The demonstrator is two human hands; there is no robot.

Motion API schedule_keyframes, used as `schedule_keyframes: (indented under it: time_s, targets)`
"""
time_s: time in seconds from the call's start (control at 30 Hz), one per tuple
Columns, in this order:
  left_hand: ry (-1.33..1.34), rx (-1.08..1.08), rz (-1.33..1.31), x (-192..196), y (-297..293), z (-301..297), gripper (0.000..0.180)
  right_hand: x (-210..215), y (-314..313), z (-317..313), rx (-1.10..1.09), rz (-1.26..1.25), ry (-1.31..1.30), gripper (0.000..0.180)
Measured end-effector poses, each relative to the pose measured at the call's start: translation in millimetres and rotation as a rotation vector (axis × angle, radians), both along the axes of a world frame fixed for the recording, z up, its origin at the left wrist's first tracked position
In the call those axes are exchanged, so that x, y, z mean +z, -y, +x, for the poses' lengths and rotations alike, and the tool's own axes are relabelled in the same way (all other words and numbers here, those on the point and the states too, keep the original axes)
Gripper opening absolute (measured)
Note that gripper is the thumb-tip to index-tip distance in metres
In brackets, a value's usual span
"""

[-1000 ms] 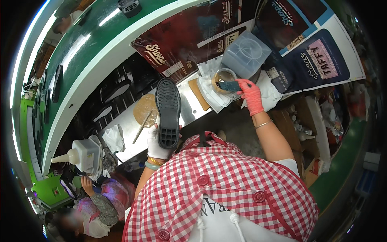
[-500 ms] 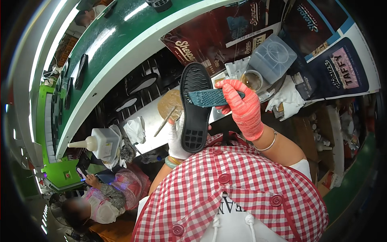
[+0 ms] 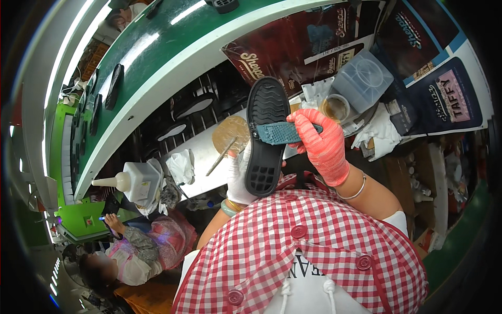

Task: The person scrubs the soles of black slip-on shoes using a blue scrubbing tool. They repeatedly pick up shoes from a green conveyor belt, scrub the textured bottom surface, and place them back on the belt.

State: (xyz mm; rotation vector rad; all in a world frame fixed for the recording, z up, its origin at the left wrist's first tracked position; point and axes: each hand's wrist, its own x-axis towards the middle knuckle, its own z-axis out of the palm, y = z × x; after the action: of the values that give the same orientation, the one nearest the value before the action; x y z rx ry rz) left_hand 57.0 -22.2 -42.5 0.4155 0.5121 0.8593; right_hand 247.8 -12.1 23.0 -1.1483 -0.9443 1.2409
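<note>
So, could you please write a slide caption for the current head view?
White-gloved left hand holding a black sole, with a teal tool held across it by the red-gloved right hand.

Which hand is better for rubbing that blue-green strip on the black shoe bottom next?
Probably the right hand: it holds the blue-green strip near one end, with the other end over the black sole. The left hand is busy holding the sole.

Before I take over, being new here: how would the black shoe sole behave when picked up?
The black shoe sole seems fairly stiff: its toe end reaches past the left hand without visible sag. Probably not slippery, given the ridged tread, and unlikely to roll, being flat.
</note>
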Motion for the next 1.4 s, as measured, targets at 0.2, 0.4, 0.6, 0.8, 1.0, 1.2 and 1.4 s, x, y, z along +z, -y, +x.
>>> schedule_keyframes:
  time_s: [0.2, 0.4, 0.6, 0.8, 1.0, 1.2, 1.4]
  targets:
    - [-0.066, 0.101, 0.005, 2.1, -10.4, 5.2, 0.087, -6.7, 3.8, -7.4, -0.005, 0.019, 0.054, 0.018]
    - [-0.042, 0.268, -0.044, 7.3, -19.4, 18.0, 0.08, -1.3, 6.9, -11.2, 0.048, -0.031, 0.001, 0.019]
    - [0.029, 0.26, -0.076, 8.9, -25.2, 18.2, 0.078, 6.4, 13.0, -10.0, 0.123, -0.085, -0.001, 0.02]
    - [-0.035, 0.222, -0.066, 12.4, -22.5, 18.5, 0.085, 1.8, -0.3, -1.1, -0.017, -0.007, -0.045, 0.021]
    - [-0.009, 0.141, -0.026, 22.1, -20.7, 22.3, 0.088, 2.0, -13.2, -1.3, -0.102, 0.018, -0.116, 0.022]
    - [-0.024, 0.078, 0.012, 16.6, -21.8, 18.3, 0.088, 2.5, -13.7, 3.6, -0.046, 0.036, -0.017, 0.019]
    - [-0.003, 0.146, 0.074, 12.0, -27.6, 17.8, 0.079, 0.2, -2.0, -5.6, 0.036, 0.057, 0.025, 0.021]
